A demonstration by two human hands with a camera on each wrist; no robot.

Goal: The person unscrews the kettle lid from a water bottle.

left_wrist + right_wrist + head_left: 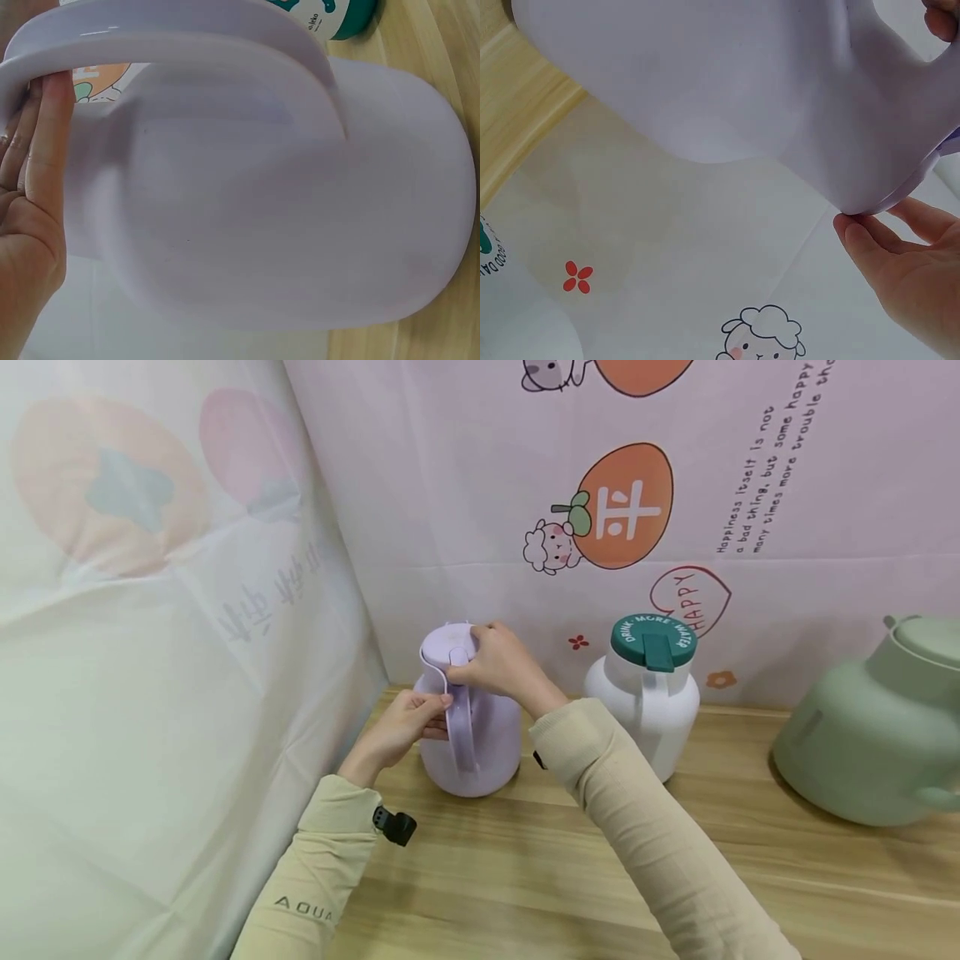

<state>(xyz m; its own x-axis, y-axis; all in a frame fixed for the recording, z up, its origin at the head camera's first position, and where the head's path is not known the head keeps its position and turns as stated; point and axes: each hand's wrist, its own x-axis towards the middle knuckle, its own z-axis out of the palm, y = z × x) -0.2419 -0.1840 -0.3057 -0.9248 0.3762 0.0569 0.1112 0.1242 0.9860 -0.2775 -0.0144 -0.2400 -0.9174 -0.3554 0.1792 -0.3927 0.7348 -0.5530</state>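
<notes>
A lilac thermos jug (491, 747) stands upright on the wooden table, close to the wall corner. My left hand (399, 727) grips the upper part of its handle (462, 739), thumb on the outside and fingers through the loop. In the left wrist view, those fingers (49, 142) lie flat along the handle's inner side. Above it, my right hand (506, 662) holds the lilac lid (442, 643), thumb by the tab at the handle top and fingers at the far rim. Seen from the right wrist, the fingertips (847, 225) touch the rim's edge.
Right of the lilac jug stands a white jug (678, 718) with a green lid (645, 639), partly behind my right forearm. Farther right is a sage green jug (862, 743). A printed cloth (465, 485) covers the back wall, and a pale one (247, 735) hangs on the left.
</notes>
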